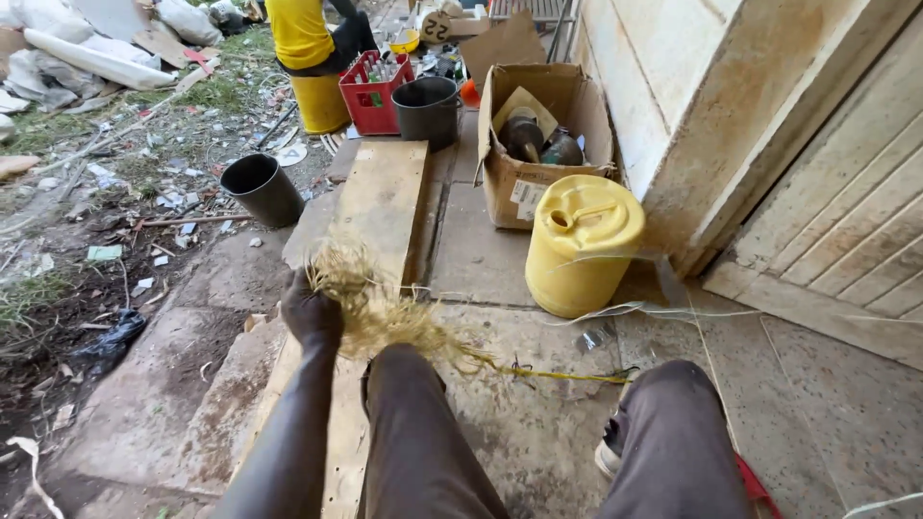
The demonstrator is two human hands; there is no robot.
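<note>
My left hand (310, 312) is closed around a frayed bundle of straw-coloured fibre (370, 303) just above my left knee (404, 370). From the bundle a thin yellow twisted cord (553, 375) runs right across the ground toward my right knee (673, 384). The loose fibre ends fan out above my fist. My right hand is out of sight.
A yellow jerrycan (582, 240) stands ahead on the concrete, beside an open cardboard box (538, 135). A wooden plank (380, 202) lies ahead, with black buckets (261, 188) and a red crate (373, 91) beyond. A person in yellow sits farther off. A wall stands at the right.
</note>
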